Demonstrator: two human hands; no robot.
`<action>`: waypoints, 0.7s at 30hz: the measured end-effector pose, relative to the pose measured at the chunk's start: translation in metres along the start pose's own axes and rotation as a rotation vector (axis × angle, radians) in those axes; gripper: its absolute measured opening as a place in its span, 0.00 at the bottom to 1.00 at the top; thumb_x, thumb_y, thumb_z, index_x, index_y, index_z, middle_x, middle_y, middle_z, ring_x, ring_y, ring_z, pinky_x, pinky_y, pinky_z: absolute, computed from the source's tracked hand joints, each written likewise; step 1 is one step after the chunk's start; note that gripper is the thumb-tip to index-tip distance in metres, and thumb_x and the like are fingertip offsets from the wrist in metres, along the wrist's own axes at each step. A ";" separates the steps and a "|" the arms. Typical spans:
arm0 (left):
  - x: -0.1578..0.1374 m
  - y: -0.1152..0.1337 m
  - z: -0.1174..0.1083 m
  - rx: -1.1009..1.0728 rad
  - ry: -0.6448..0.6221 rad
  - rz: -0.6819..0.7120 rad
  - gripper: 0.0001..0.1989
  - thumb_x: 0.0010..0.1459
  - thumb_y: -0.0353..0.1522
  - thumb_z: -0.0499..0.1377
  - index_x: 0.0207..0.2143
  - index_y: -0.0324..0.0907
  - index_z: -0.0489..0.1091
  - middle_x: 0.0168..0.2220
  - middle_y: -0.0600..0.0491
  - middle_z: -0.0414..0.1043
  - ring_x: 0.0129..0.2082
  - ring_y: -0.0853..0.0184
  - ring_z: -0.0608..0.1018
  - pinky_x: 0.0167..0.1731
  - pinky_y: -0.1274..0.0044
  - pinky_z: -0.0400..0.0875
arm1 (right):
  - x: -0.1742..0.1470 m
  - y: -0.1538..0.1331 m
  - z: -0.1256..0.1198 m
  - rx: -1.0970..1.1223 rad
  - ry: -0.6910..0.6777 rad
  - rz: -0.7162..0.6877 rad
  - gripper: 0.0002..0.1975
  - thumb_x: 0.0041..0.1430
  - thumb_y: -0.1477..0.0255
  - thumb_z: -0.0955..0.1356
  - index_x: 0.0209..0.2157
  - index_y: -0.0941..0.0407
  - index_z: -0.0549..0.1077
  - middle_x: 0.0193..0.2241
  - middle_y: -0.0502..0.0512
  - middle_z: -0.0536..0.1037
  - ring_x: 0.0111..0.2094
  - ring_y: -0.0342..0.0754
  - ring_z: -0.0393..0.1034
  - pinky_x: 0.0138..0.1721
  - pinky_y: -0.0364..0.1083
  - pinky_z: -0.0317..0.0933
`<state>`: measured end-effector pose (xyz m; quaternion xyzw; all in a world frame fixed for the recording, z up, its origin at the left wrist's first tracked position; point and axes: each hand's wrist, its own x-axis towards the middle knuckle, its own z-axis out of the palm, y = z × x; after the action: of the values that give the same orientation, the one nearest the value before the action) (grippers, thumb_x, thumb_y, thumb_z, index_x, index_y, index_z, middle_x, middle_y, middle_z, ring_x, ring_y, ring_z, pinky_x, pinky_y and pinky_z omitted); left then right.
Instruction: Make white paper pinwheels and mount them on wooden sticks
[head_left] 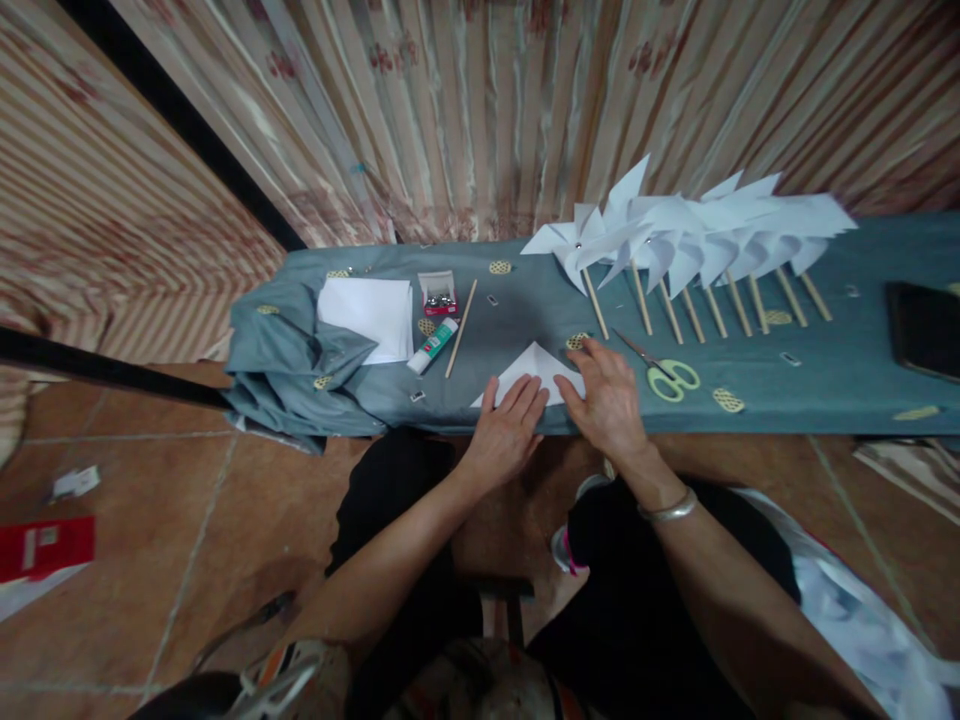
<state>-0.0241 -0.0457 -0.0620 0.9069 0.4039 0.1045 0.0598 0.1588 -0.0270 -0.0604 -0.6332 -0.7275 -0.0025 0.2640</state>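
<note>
A sheet of white paper (pixel 535 362), folded into a triangle, lies at the front edge of the cloth-covered table with its peak pointing away from me. My left hand (pixel 508 425) rests flat on its lower left part, fingers stretched out. At the triangle's right corner, my right hand (pixel 606 395) lies with its fingers apart, the thumb touching the paper. Just right of that hand are scissors (pixel 670 378) with light green handles. Left of the paper lie a thin wooden stick (pixel 460 330) and a glue stick (pixel 433 347).
A stack of white paper (pixel 367 315) lies on the table's left side, partly under a cloth fold. Beside it stands a small open box of metal pins (pixel 438 293). Several paper pinwheels (pixel 697 235) on sticks line the back right. A dark device (pixel 926 328) sits far right.
</note>
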 end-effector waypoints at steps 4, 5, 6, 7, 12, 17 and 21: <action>0.000 0.000 0.001 0.015 -0.010 -0.001 0.29 0.64 0.33 0.52 0.65 0.33 0.54 0.67 0.38 0.55 0.68 0.55 0.57 0.66 0.51 0.46 | -0.010 -0.010 0.003 -0.038 -0.034 -0.040 0.21 0.68 0.63 0.59 0.54 0.60 0.70 0.61 0.71 0.67 0.59 0.62 0.62 0.57 0.61 0.54; 0.000 0.000 0.001 0.020 -0.014 0.002 0.29 0.64 0.33 0.52 0.65 0.33 0.54 0.67 0.37 0.55 0.68 0.55 0.57 0.66 0.51 0.46 | -0.012 -0.012 0.003 -0.045 -0.034 -0.046 0.21 0.68 0.64 0.58 0.55 0.59 0.70 0.61 0.71 0.67 0.59 0.61 0.62 0.58 0.61 0.53; 0.000 -0.001 0.001 0.026 -0.018 0.005 0.29 0.64 0.33 0.52 0.65 0.33 0.54 0.68 0.37 0.55 0.69 0.55 0.57 0.66 0.51 0.46 | -0.015 -0.014 0.004 -0.053 -0.030 -0.048 0.21 0.68 0.64 0.58 0.55 0.58 0.70 0.61 0.70 0.67 0.59 0.61 0.62 0.58 0.61 0.52; 0.000 -0.001 0.002 0.032 -0.020 0.009 0.29 0.64 0.33 0.52 0.65 0.33 0.53 0.68 0.37 0.55 0.69 0.55 0.57 0.66 0.51 0.46 | -0.016 -0.014 0.004 -0.061 -0.026 -0.047 0.20 0.68 0.64 0.58 0.54 0.58 0.70 0.61 0.70 0.66 0.59 0.60 0.62 0.58 0.61 0.51; -0.001 -0.002 0.006 0.056 -0.019 0.010 0.29 0.65 0.32 0.51 0.66 0.32 0.52 0.68 0.38 0.53 0.69 0.55 0.55 0.66 0.51 0.45 | -0.022 -0.015 0.006 -0.078 -0.026 -0.051 0.20 0.68 0.65 0.58 0.55 0.60 0.69 0.61 0.71 0.67 0.59 0.60 0.62 0.59 0.61 0.49; -0.001 -0.003 0.010 0.069 0.007 0.021 0.28 0.66 0.31 0.49 0.66 0.32 0.52 0.68 0.36 0.54 0.69 0.55 0.56 0.65 0.50 0.46 | -0.025 -0.016 0.011 -0.103 -0.035 -0.039 0.21 0.68 0.66 0.59 0.56 0.63 0.68 0.62 0.74 0.65 0.60 0.61 0.61 0.60 0.61 0.48; -0.002 -0.005 0.011 0.087 0.020 0.038 0.27 0.66 0.29 0.46 0.66 0.32 0.52 0.68 0.37 0.54 0.69 0.56 0.56 0.65 0.51 0.48 | -0.028 -0.014 0.014 -0.108 -0.018 -0.037 0.21 0.69 0.67 0.58 0.56 0.63 0.68 0.62 0.74 0.65 0.61 0.61 0.60 0.61 0.62 0.47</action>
<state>-0.0265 -0.0443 -0.0735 0.9151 0.3912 0.0970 0.0142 0.1423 -0.0507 -0.0792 -0.6331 -0.7401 -0.0410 0.2230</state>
